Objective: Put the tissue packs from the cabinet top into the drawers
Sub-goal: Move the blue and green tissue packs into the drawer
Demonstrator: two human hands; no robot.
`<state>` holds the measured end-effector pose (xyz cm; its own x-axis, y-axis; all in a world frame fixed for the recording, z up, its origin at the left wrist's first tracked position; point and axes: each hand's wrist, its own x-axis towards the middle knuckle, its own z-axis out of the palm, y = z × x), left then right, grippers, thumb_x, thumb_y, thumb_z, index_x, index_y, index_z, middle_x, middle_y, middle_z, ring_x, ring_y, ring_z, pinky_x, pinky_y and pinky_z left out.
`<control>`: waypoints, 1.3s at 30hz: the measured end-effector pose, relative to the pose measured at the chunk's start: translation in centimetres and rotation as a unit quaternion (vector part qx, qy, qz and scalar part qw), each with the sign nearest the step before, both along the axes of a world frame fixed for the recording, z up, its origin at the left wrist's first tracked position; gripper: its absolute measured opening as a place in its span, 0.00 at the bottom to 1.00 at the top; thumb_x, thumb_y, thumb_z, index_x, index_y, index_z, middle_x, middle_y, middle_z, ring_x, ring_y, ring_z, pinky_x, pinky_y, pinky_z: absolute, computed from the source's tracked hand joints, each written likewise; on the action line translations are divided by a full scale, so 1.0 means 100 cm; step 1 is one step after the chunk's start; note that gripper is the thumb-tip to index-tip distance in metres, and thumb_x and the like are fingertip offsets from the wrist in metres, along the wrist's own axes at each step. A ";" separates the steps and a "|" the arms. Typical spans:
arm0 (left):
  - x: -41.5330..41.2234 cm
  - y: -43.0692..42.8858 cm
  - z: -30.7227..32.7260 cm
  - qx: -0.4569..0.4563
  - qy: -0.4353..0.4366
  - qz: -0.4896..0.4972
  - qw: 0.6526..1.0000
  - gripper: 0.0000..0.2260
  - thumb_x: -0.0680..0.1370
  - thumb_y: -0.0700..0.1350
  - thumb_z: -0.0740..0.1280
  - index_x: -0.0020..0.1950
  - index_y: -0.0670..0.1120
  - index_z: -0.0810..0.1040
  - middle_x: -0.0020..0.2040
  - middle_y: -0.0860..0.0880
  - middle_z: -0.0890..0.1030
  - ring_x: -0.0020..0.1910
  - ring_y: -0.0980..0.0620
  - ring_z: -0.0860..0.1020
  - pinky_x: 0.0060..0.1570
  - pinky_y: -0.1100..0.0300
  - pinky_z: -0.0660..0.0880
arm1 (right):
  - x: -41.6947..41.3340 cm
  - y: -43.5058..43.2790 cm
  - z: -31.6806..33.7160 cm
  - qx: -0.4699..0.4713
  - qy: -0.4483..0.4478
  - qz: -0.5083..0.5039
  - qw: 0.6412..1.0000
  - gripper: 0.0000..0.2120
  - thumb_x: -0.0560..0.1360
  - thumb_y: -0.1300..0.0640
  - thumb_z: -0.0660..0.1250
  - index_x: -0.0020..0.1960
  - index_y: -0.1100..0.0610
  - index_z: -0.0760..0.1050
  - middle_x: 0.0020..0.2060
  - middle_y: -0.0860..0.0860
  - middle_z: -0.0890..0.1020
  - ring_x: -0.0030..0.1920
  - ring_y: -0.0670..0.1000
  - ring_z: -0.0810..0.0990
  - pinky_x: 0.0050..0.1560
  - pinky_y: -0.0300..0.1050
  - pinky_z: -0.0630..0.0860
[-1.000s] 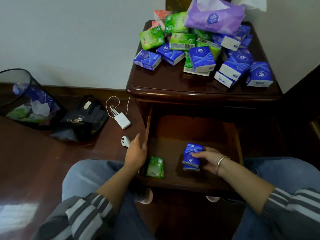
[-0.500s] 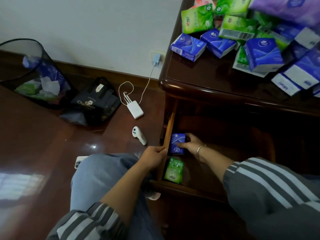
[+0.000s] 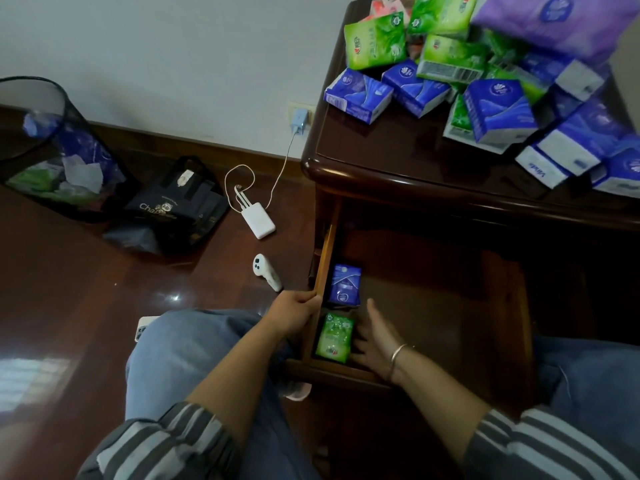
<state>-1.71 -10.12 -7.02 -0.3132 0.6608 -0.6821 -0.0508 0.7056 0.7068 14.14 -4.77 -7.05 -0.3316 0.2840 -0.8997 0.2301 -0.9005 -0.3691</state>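
Observation:
The wooden drawer [image 3: 450, 306] is pulled out below the dark cabinet top [image 3: 398, 157]. A blue tissue pack [image 3: 344, 285] lies against the drawer's left wall, with a green tissue pack [image 3: 334, 337] just in front of it. My left hand [image 3: 296, 310] grips the drawer's left side wall. My right hand [image 3: 375, 336] is inside the drawer beside the green pack, fingers straight and touching its right edge; it holds nothing. Several blue, green and purple packs [image 3: 498, 109] are heaped on the cabinet top.
On the floor to the left lie a white controller [image 3: 266, 277], a white power bank [image 3: 258, 221] with its cable to a wall charger [image 3: 298, 121], a black bag [image 3: 173, 209], a mesh bin [image 3: 52, 150] and a phone [image 3: 143, 327]. My knees flank the drawer.
My right hand let go of the blue pack at the drawer's left wall and drew back beside the green pack. The view came closer; my left hand stayed on the drawer side.

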 end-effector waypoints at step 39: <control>0.015 0.009 0.029 -0.052 0.041 -0.033 0.997 0.13 0.80 0.40 0.58 0.53 0.35 0.80 0.42 0.41 0.76 0.43 0.48 0.73 0.47 0.56 0.70 | -0.003 0.033 0.035 0.192 -0.098 0.101 0.971 0.20 0.80 0.51 0.58 0.67 0.60 0.69 0.67 0.58 0.72 0.60 0.55 0.75 0.56 0.43 0.69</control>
<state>-0.24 -9.20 -4.15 -0.3301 0.6081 -0.7220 0.0530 0.7756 0.6290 13.81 -1.51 -3.52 -0.2487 0.5574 -0.7921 0.4875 -0.6346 -0.5996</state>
